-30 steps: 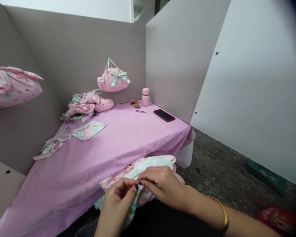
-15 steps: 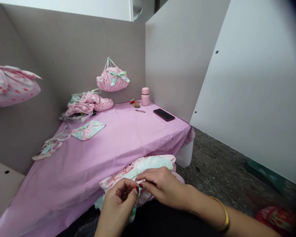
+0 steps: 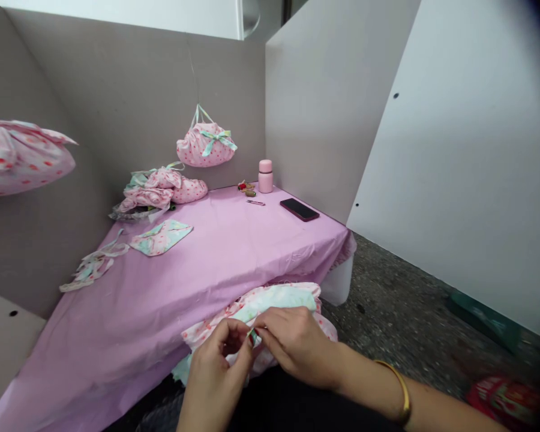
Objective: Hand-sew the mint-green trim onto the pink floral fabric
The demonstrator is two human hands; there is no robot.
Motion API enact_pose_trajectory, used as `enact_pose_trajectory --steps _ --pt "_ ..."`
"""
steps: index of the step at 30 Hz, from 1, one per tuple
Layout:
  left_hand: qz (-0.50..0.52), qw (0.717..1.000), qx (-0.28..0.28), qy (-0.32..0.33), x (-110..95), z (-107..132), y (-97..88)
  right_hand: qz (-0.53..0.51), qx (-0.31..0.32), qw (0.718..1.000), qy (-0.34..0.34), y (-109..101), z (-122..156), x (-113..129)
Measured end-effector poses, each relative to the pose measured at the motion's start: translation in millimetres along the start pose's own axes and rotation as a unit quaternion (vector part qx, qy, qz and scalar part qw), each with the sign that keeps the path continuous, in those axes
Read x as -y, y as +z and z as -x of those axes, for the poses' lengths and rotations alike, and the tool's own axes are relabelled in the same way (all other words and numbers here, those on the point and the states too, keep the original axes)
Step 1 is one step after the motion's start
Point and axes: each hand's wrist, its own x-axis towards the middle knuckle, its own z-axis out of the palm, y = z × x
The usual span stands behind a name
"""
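Low in the head view, my left hand [image 3: 222,360] pinches a narrow green-and-white fabric strip [image 3: 252,335] between thumb and forefinger. Right beside it, my right hand [image 3: 292,342] closes its fingertips on the same strip, so the two hands almost touch. Whether a needle or thread is in the right fingertips is too small to make out. Behind and beneath both hands lies a bunched cloth [image 3: 279,296], pink with red dots and pale green, partly covered by them, between my lap and the table's front edge.
On the pink-covered table [image 3: 225,240] are a folded fabric piece [image 3: 161,237], fabric strips [image 3: 94,264], a pile of dotted cloth [image 3: 162,189], thread spools [image 3: 249,193], snips [image 3: 255,203], a pink bottle [image 3: 265,177] and a phone [image 3: 299,209]. A dotted bag [image 3: 206,145] hangs behind. Grey panels surround the table.
The strip's end, which hung down below my left fingers, is now drawn up and bunched between my fingertips. My right hand has shifted slightly, and its wrist has moved a little left.
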Motion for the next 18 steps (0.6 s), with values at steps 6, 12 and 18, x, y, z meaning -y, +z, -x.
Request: enact_pose_trajectory --steps 6,12,18 --pt "0.139 0.989 0.026 -0.053 9.2 -6.7 2.8 0.057 -0.003 0.998 -0.016 -2.1 -0.7 -4.9" --pt "0.236 0.964 0.031 -0.118 24.7 -5.4 8.2 0.047 -0.05 0.998 -0.003 -8.4 -4.0 -6.8" --pt "0.128 0.987 -0.041 -0.09 45.4 10.4 0.9 0.043 -0.075 0.996 0.019 -13.5 -6.4 -12.6"
